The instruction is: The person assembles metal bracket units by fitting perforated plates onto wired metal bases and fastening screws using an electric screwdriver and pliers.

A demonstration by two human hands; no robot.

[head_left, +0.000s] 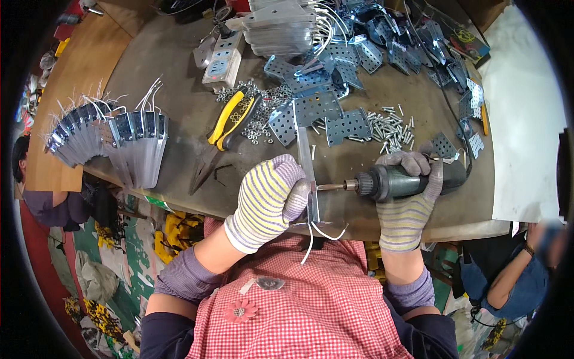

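Observation:
My left hand [269, 200], in a striped knit glove, is closed on a thin translucent panel [305, 157] with a metal end and two white wires [310, 239] hanging toward me. The panel stands on edge near the table's front edge. In my right hand [412, 194], also gloved, lies a dark corded electric screwdriver [390, 182], held level. Its bit [336, 186] points left and its tip meets the panel's near end beside my left thumb. Whether a screw sits at the tip is hidden. Just beyond are loose screws [391, 128] and perforated metal brackets [320, 107].
Yellow-handled pliers [230, 122] lie left of centre beside scattered nuts [260, 122]. Wired panels stand fanned out [134, 143] at the left. A power strip [224, 60], stacked panels [281, 33] and heaped brackets [382, 36] occupy the back. The screwdriver's cord [439, 78] crosses the right side. Another person's arm [514, 272] shows at right.

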